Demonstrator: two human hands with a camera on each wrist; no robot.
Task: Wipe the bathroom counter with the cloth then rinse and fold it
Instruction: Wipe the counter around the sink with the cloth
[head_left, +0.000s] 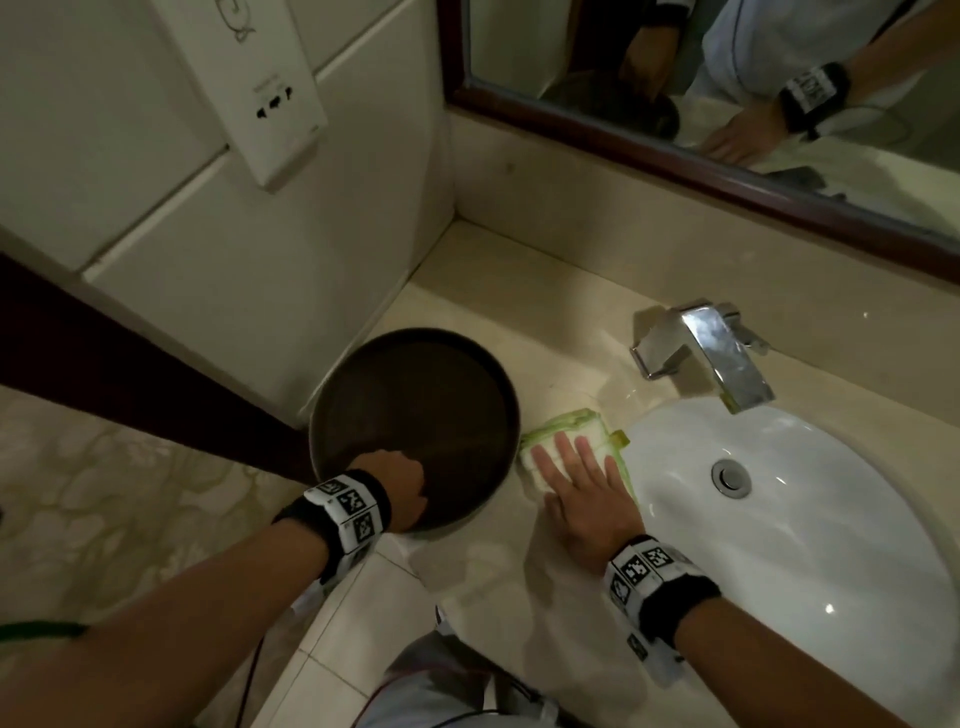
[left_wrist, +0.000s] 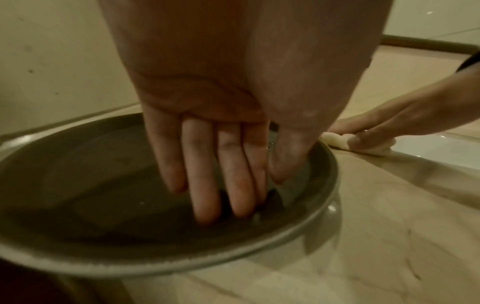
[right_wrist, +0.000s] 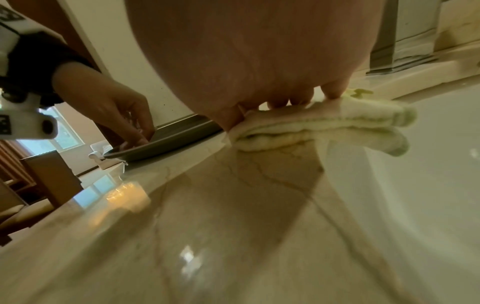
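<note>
Right hand (head_left: 582, 499) flat, fingers straight and slightly spread, pressing down on the cloth (head_left: 574, 434); no curl round it, nothing pinched; from the right wrist view, fingertips (right_wrist: 332, 90) resting on top of the folded layers. Cloth folded into a thick pad, pale with green edging, lying on the surface (head_left: 519, 587) between the tray (head_left: 467, 364) and the sink (head_left: 779, 545), its right side over the sink's left rim; a small green tab poking out toward the basin.

Left hand (head_left: 395, 486) released, fingers (left_wrist: 205, 185) straight and close together, pointing down into the tray and touching its floor near the front rim; thumb beside the inner wall; gripping nothing.

Tray round, dark, shallow, with a low rim, sitting near the surface's left edge and front-left corner, close to the wall; glints and ripples round the fingers in the left wrist view, possibly a thin film of water, cannot tell for sure; otherwise nothing seen in it. Sink white, oval, set into the surface, with a metal drain (head_left: 731, 478) in the middle; chrome tap (head_left: 717, 353) behind it at the back edge, spout over the basin. Mirror (head_left: 727, 104) above the back edge, reflecting the right hand on the cloth.
</note>
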